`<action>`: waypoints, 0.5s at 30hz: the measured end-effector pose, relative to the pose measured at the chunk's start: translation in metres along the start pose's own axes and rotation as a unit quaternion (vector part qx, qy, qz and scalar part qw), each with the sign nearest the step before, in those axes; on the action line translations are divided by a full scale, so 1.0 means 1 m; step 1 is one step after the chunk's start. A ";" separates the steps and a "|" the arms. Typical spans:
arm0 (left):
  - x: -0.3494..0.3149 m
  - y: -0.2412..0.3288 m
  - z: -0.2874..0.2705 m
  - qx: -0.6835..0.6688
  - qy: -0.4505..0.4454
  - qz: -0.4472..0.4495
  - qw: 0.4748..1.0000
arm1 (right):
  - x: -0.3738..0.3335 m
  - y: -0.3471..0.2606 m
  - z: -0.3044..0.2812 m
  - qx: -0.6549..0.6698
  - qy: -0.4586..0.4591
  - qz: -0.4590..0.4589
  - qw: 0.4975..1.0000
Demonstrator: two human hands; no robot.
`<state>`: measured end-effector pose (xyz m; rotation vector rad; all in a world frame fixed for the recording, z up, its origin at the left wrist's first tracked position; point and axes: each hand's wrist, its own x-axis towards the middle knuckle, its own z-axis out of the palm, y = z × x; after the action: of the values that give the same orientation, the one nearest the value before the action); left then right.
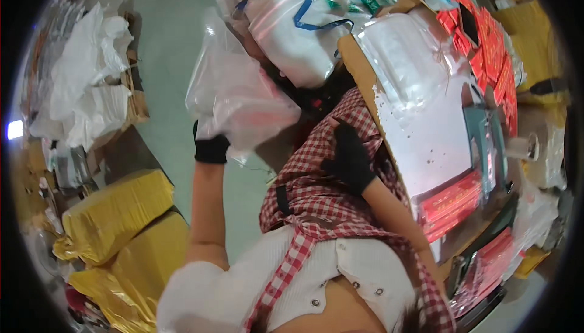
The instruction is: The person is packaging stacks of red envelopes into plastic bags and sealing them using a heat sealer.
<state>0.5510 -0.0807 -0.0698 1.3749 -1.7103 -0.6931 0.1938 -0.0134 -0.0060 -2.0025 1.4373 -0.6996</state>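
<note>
My left hand, in a black fingerless glove, reaches forward on the left and holds the near edge of a clear plastic bag. The bag's film covers most of its fingers. Something faintly pink shows through the bag's lower part. Over the lap of my red-and-white checked apron, my right hand, gloved the same way, lies with thumb and fingers apart and nothing in it. Just ahead, a large bundle of whitish plastic carries a blue strap.
At my right stands a white-topped table with a worn cardboard edge. On it lie a stack of clear bags, red printed packets and a green-grey device. Yellow wrapped parcels and white plastic sacks line the left side.
</note>
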 end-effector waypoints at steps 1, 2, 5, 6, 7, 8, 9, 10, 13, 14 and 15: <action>-0.013 0.001 0.000 -0.267 0.068 -0.116 0.954 | 0.013 -0.006 0.014 0.031 0.007 -0.059 0.998; -0.021 0.002 -0.023 -0.263 0.051 -0.111 0.957 | 0.021 -0.009 0.036 0.016 0.023 -0.097 0.995; -0.011 0.015 -0.072 0.216 -0.113 0.029 0.969 | 0.052 -0.045 0.069 0.025 0.087 -0.070 0.993; -0.005 0.032 -0.072 0.204 -0.138 0.050 0.968 | 0.062 -0.057 0.065 0.038 0.098 -0.081 0.991; 0.016 0.045 -0.071 0.192 -0.163 0.071 0.965 | 0.067 -0.070 0.054 0.050 0.109 -0.093 0.988; 0.020 0.057 -0.077 0.174 -0.193 0.097 0.961 | 0.066 -0.082 0.035 0.048 0.104 -0.130 0.985; 0.025 0.069 -0.087 0.155 -0.222 0.127 0.954 | 0.061 -0.093 0.011 0.042 0.102 -0.168 0.980; 0.018 0.093 -0.081 0.138 -0.252 0.159 0.945 | 0.051 -0.098 -0.008 0.098 0.146 -0.167 0.970; 0.012 0.153 -0.066 0.088 -0.319 0.237 0.913 | 0.014 -0.103 -0.050 0.271 0.197 -0.153 0.930; 0.011 0.178 -0.047 0.073 -0.342 0.263 0.899 | 0.001 -0.107 -0.060 0.330 0.240 -0.157 0.899; 0.008 0.200 -0.044 0.058 -0.366 0.288 0.883 | -0.012 -0.101 -0.065 0.316 0.263 -0.155 0.898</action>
<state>0.4849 -0.0344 0.1188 0.5980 -2.6329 -0.8158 0.2112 0.0146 0.1094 -1.5758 0.9492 -1.7055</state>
